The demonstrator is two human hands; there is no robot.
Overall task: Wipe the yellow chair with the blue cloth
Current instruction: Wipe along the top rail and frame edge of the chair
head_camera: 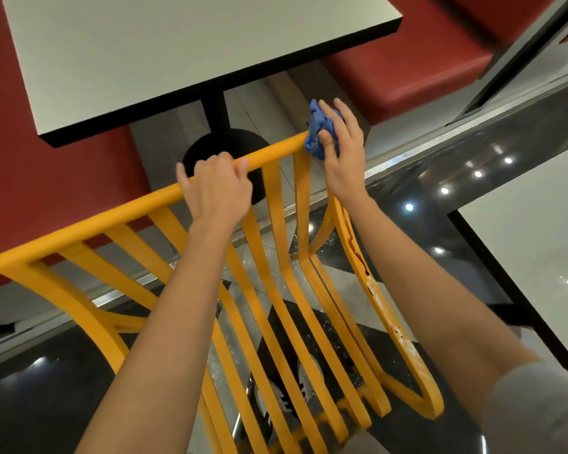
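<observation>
Yellow chair (276, 290): slatted back facing you, top rail (145, 199) running from lower left up to upper right, just this side of the grey table (112, 60). Blue cloth (318, 132) sits bunched at the rail's far right end, at the corner where the right side post (374, 290) drops away. Your right hand (341, 152) is clamped round the cloth, thumb and fingers pressing it onto the rail. Your left hand (217, 188) is curled closed over the rail near mid-span, steadying. Unwiped rail lies left and downslope of the cloth, towards the left hand. Dark red streak and white residue mark the right post, directly below the cloth; the right hand is nearer. Judgement: stroke along either axis from this corner.
</observation>
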